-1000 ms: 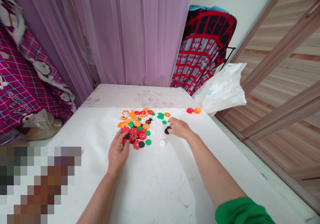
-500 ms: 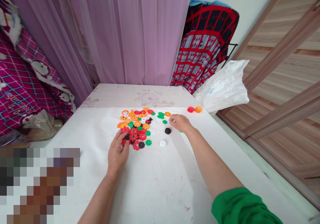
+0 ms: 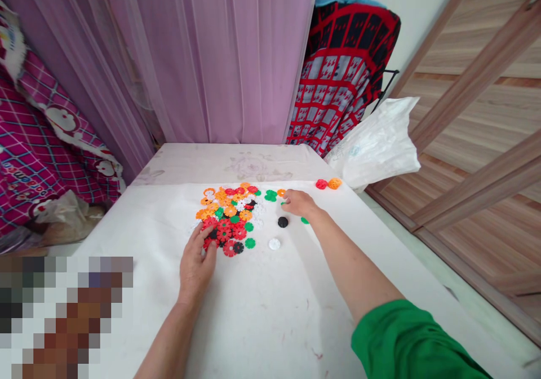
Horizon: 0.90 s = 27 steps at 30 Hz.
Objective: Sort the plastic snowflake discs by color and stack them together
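Observation:
Flower-shaped plastic discs in red, orange, green, white and black lie in a flat heap, with red discs (image 3: 224,230) at its near side and orange discs (image 3: 230,210) farther back. My left hand (image 3: 198,260) rests at the heap's near left edge, fingers apart and touching red discs. To the right, my right hand (image 3: 300,203) has its fingers closed at the tips over a small green disc (image 3: 283,203), mostly hidden by them. Just behind those fingertips lies an orange disc (image 3: 281,193). Nearer me are a black disc (image 3: 283,221) and a white disc (image 3: 274,244).
A red piece (image 3: 321,184) and an orange piece (image 3: 335,183) sit near the right edge of the white-covered table (image 3: 253,322). Green discs (image 3: 270,195) lie right of the heap. Beyond the table's right edge is a white plastic bag (image 3: 376,145); purple curtains (image 3: 236,57) hang behind.
My right hand has moved slightly left, and its fingertips now cover most of the small green disc. My left hand stays on the red discs. The view has shifted a little.

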{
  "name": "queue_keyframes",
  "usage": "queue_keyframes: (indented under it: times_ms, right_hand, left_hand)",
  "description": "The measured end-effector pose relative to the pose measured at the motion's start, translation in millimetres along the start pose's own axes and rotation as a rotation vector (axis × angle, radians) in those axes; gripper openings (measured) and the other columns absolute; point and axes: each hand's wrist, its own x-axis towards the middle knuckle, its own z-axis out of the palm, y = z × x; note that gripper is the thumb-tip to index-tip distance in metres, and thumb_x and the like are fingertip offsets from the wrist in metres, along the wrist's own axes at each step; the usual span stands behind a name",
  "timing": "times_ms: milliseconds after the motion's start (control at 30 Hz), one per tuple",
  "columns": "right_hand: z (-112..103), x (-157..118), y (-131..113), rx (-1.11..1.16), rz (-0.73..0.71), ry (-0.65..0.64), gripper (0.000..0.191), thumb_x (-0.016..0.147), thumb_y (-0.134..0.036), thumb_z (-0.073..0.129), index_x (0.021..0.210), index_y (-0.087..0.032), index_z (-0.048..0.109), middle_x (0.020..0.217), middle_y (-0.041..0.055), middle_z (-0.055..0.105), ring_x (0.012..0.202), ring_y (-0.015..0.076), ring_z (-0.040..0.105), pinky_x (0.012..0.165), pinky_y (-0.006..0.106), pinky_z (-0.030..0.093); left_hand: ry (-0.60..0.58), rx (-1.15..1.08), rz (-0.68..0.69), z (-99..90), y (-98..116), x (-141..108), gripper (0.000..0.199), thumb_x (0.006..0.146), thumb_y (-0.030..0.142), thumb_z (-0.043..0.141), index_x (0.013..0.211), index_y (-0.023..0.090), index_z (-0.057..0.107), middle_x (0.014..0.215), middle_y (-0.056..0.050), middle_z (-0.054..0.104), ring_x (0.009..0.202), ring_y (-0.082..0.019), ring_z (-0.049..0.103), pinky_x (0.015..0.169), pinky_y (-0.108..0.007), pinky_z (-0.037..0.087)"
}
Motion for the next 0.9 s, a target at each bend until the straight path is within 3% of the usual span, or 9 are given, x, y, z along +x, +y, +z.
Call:
queue_keyframes:
  times_ms: [133,233,400,667,900]
  right_hand:
    - [-11,-23,41,0.054,0.023,0.031,0.030,0.077,-0.028,0.062,0.107,-0.026,0.068,0.107,0.0001,0.073,0.097,0.0178,0.066,0.077,0.025,0.046]
    - [-11,-39,58,0.059,0.019,0.028,0.026,0.075,-0.028,0.064,0.101,-0.027,0.070,0.105,-0.0013,0.073,0.094,0.0181,0.066,0.074,0.025,0.045]
    - [-1,-47,59,0.043,0.010,0.038,0.023,0.075,-0.027,0.065,0.097,-0.027,0.070,0.107,-0.0001,0.072,0.097,0.0194,0.065,0.074,0.026,0.044]
    - [20,-43,68,0.030,-0.055,0.028,0.039,0.077,-0.026,0.065,0.116,-0.023,0.067,0.113,0.0059,0.066,0.093,0.0171,0.063,0.080,0.024,0.044]
    - [25,-36,52,0.057,-0.095,0.020,0.026,0.077,-0.019,0.062,0.101,-0.024,0.072,0.097,0.0023,0.069,0.087,0.0162,0.062,0.076,0.023,0.043]
  left_hand:
    - [-0.007,-0.004,-0.003,-0.3,0,1,0.039,0.088,0.035,0.051,0.123,0.025,0.063,0.143,-0.007,0.053,0.133,-0.024,0.048,0.114,-0.044,0.037]
    - [-0.006,-0.003,-0.006,0.0,0,1,0.039,0.087,0.034,0.051,0.123,0.026,0.064,0.142,-0.006,0.054,0.134,-0.024,0.048,0.115,-0.044,0.036]
    - [-0.008,-0.021,-0.014,0.7,-2,2,0.038,0.087,0.034,0.051,0.123,0.028,0.064,0.143,-0.005,0.053,0.135,-0.025,0.046,0.115,-0.044,0.036]
    - [-0.021,-0.008,-0.032,0.4,-3,3,0.040,0.087,0.036,0.051,0.124,0.026,0.063,0.144,-0.007,0.051,0.136,-0.026,0.046,0.115,-0.045,0.035]
    - [-0.012,-0.012,-0.029,0.8,-4,2,0.040,0.087,0.039,0.049,0.122,0.025,0.063,0.144,-0.008,0.051,0.135,-0.026,0.046,0.116,-0.045,0.033]
